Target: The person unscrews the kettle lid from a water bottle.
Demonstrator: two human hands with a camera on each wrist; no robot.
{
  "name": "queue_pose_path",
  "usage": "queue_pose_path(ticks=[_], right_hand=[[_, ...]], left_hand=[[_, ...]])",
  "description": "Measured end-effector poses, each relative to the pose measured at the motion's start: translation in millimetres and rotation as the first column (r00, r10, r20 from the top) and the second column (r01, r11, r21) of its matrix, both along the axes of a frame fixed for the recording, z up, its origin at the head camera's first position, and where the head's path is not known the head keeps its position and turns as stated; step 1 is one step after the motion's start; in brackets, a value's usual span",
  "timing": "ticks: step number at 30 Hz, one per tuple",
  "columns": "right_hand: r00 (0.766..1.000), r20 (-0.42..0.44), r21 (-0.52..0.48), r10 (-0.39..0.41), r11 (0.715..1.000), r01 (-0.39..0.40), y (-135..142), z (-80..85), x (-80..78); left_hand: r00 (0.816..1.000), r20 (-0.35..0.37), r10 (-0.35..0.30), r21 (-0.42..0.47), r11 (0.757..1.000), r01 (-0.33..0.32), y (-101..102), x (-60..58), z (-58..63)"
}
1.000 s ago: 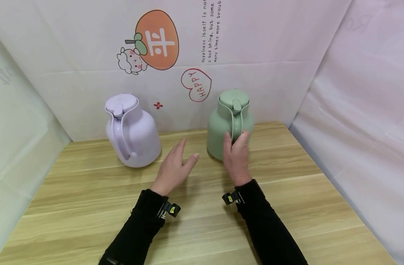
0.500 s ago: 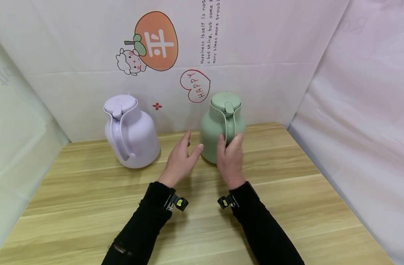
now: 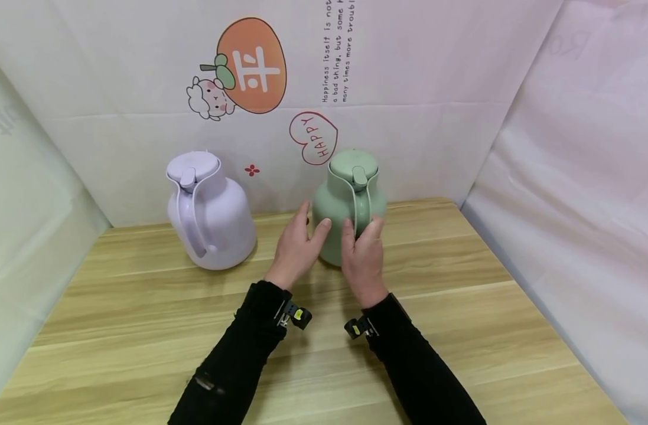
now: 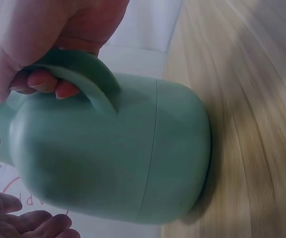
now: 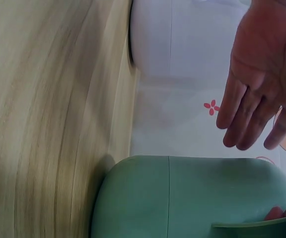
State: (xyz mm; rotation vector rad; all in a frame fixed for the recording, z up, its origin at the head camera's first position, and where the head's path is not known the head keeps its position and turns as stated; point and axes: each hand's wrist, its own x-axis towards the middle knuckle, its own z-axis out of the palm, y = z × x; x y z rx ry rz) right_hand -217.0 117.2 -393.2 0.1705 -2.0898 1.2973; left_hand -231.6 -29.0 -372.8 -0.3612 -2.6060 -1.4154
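A green insulated jug [image 3: 326, 206] stands upright at the back of the table, its lid and thumb lever on top. My right hand [image 3: 363, 260] grips its handle [image 3: 362, 206], and in the left wrist view curled fingertips [image 4: 43, 82] show through the handle loop. Close to the jug's left side is my left hand [image 3: 297, 248], fingers straight and thumb spread towards the body. The right wrist view shows that left palm [image 5: 272, 59] facing the jug with nothing in it. The jug's base lies right at the tabletop.
A lavender jug [image 3: 222, 218] of the same shape stands to the left, handle towards me. Behind both hangs a white printed cloth [image 3: 435, 59], with further cloth at the left and right sides. Wood-grain table [image 3: 462, 330] extends in front.
The green jug has moved left towards the lavender one, with my right hand on its handle. My left hand has moved right and forward, up to the green jug's side.
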Motion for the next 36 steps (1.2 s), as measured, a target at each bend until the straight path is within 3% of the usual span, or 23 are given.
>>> queue_pose_path(ticks=[7, 26, 36], right_hand=[[1.0, 0.009, -0.006, 0.004, 1.0, -0.004, -6.0, -0.3, 2.7], [0.998, 0.008, 0.012, 0.066, 0.998, -0.067, -17.2, -0.7, 14.1], [0.997, 0.002, 0.009, 0.082, 0.997, -0.082, -25.3, 0.2, 19.6]], left_hand=[[1.0, -0.011, -0.002, 0.014, 1.0, 0.003, 2.9, -2.6, -1.9], [0.997, 0.002, 0.071, 0.002, 0.997, -0.071, -7.5, -1.6, -8.5], [0.997, -0.037, 0.063, 0.014, 0.998, -0.062, -15.3, 0.1, -9.5]])
